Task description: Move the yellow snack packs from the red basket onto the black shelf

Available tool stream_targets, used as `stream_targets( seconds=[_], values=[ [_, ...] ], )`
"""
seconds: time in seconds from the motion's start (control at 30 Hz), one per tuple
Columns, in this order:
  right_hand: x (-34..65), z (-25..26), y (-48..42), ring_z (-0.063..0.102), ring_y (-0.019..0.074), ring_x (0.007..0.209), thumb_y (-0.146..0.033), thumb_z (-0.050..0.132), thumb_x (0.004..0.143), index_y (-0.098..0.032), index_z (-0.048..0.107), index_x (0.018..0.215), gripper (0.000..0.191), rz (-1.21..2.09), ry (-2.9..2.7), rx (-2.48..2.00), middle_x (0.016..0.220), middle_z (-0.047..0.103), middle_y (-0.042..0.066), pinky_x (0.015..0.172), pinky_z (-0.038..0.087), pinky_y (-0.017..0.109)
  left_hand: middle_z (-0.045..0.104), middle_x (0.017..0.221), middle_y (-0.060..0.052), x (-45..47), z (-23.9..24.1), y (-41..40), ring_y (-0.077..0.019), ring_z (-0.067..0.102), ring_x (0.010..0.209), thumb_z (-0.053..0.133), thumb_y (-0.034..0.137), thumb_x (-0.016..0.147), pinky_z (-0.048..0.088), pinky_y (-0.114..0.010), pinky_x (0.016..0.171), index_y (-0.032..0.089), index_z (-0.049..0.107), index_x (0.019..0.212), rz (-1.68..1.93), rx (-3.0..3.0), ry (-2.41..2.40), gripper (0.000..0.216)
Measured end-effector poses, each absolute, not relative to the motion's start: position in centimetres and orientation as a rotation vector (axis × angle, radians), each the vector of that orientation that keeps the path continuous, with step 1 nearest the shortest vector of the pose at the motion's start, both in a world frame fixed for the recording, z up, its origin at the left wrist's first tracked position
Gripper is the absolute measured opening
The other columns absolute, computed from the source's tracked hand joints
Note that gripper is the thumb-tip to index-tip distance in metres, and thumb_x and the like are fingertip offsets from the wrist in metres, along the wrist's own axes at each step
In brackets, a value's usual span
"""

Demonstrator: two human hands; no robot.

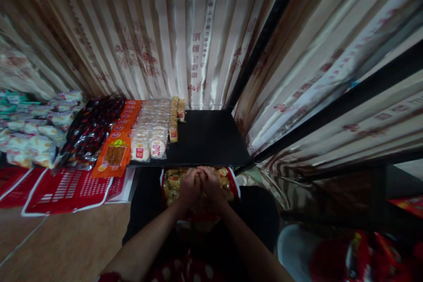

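My left hand (191, 183) and my right hand (209, 181) meet over a red basket (237, 189) between my knees. Both are closed, with fingers curled in and knuckles side by side. Whatever they may hold is hidden beneath the fingers. Around and under them, small snacks in yellowish wrappers (226, 181) fill the basket. Beyond the hands, the black shelf (206, 136) carries a short row of similar yellow packets (173, 123). To their left lie round white crackers in clear wrappers (148, 130).
Orange snack packs (115, 147), dark shiny packets (94, 128) and white bags (36, 136) line the shelf's left side. Red baskets (69, 191) stand below it. A black post (264, 31) and pleated curtains (172, 31) rise behind. At lower right sits a pale tub (291, 246) near red packages (358, 255).
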State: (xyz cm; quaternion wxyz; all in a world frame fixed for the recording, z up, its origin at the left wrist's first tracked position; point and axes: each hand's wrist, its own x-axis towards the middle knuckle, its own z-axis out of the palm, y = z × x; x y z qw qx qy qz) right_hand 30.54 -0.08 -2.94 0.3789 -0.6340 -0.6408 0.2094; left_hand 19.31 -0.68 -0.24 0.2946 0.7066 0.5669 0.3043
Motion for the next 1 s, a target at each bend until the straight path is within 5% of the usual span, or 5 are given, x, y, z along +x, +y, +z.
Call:
stream_targets(
  seconds=[0.13,0.33,0.57,1.0],
  values=[
    [31.2,-5.1,-1.3,0.059,0.0192,0.097,-0.013,0.04,0.08,-0.016,0.066,0.103,0.034,0.566,-1.85,-1.951,0.102,0.067,0.01,0.09,0.041,0.03,0.062,0.109,-0.015,18.5,-1.9,-1.8,-0.0223,0.053,0.11,0.038,0.008,0.079,0.036,-0.034,0.098,0.008,0.06,0.103,0.154,1.929,1.672,0.033],
    [31.4,-5.7,-1.6,0.05,0.0223,0.113,-0.009,0.039,0.081,-0.015,0.058,0.119,0.043,0.577,-2.184,-2.012,0.117,0.061,0.013,0.098,0.033,0.034,0.058,0.117,-0.019,18.4,-3.5,-2.2,-0.0255,0.049,0.116,0.042,0.006,0.074,0.035,-0.034,0.099,0.005,0.056,0.114,0.001,1.889,1.665,0.042],
    [31.1,-5.6,-1.9,0.052,0.0248,0.109,-0.012,0.041,0.083,-0.015,0.061,0.113,0.036,0.571,-2.146,-1.989,0.11,0.063,0.014,0.094,0.036,0.036,0.054,0.125,-0.018,18.4,-4.5,-2.2,-0.0243,0.048,0.118,0.043,0.008,0.074,0.034,-0.031,0.101,0.008,0.05,0.124,0.062,1.824,1.645,0.05],
    [32.2,-0.4,0.1,0.061,0.0171,0.081,-0.031,0.054,0.078,-0.018,0.067,0.09,0.021,0.795,-1.728,-1.75,0.091,0.066,0.007,0.078,0.047,0.029,0.065,0.11,-0.008,17.7,-3.3,-1.5,-0.0192,0.059,0.104,0.05,0.018,0.076,0.043,-0.033,0.094,0.016,0.06,0.107,0.582,1.622,1.574,0.033]
  ],
)
